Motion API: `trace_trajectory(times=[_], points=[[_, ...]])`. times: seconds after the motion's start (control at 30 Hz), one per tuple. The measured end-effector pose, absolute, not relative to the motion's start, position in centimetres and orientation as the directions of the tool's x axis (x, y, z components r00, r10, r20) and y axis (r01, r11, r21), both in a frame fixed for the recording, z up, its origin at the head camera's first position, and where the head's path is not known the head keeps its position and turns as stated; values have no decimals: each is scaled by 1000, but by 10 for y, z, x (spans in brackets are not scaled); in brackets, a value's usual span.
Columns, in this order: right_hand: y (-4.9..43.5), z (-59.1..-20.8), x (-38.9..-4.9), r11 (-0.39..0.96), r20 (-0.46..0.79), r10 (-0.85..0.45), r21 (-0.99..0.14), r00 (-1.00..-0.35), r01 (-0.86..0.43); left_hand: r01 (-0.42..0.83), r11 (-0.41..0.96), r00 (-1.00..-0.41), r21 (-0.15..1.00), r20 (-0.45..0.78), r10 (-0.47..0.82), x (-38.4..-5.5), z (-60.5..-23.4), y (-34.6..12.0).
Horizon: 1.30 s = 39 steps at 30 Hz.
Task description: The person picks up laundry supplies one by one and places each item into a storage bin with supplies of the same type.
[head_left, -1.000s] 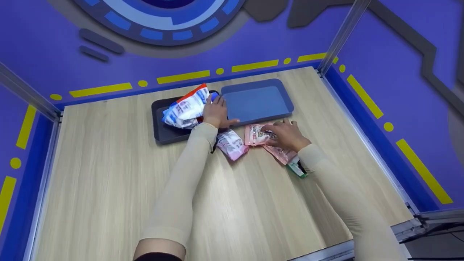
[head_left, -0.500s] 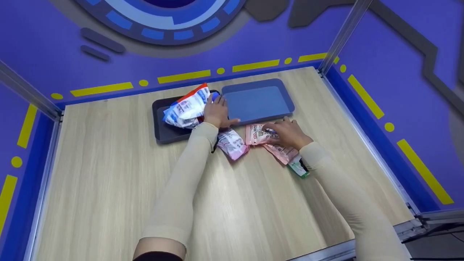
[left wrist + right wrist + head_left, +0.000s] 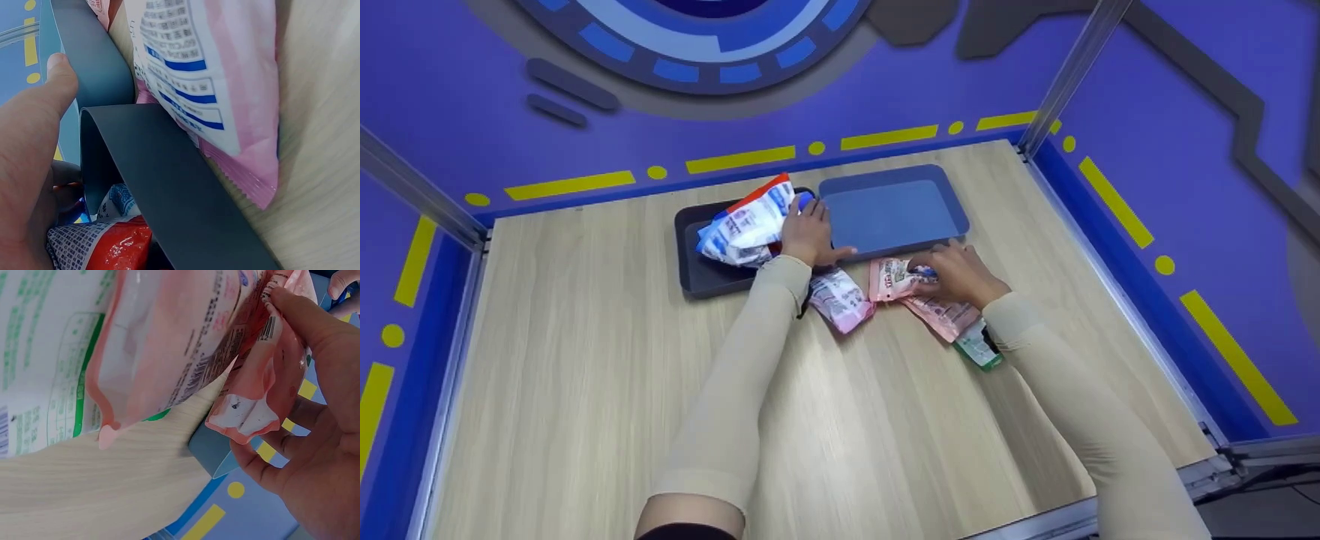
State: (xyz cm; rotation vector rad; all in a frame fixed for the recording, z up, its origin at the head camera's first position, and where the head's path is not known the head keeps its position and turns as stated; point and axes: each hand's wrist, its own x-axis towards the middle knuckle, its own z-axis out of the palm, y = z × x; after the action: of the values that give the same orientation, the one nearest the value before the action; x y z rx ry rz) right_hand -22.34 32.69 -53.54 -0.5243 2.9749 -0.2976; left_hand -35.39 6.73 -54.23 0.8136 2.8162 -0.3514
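Note:
My left hand (image 3: 808, 231) lies with extended fingers over the right part of the dark tray (image 3: 690, 279), against a white, blue and red snack bag (image 3: 750, 219). In the left wrist view its thumb points away from the tray wall (image 3: 163, 169), and a red bag with a checked pattern (image 3: 121, 242) lies under the palm. My right hand (image 3: 960, 274) pinches a pink pouch (image 3: 886, 279), thumb on one face and fingers on the other (image 3: 289, 374). Below it lies another pink pouch (image 3: 941, 316), overlapping a green and white bag (image 3: 978, 346).
A blue-grey tray (image 3: 892, 210) adjoins the dark tray on its right. On the wooden table (image 3: 585, 360), a pink and white bag (image 3: 841, 300) lies in front of the trays. Purple walls (image 3: 1170, 187) stand at the back and sides.
My right hand has shifted very slightly, its fingers drawing closer together on the pink pouch. The left hand and the trays stay in place.

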Motion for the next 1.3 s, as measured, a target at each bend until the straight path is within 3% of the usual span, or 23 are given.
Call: trace_trajectory(times=[0.77, 1.3], points=[[326, -536, -223, 931, -180, -323, -239, -929, -277, 541, 823, -830, -174, -268, 489, -358, -545, 69], [326, -537, -222, 923, -159, -327, -264, -931, -279, 541, 819, -832, -189, -260, 490, -358, -546, 69]])
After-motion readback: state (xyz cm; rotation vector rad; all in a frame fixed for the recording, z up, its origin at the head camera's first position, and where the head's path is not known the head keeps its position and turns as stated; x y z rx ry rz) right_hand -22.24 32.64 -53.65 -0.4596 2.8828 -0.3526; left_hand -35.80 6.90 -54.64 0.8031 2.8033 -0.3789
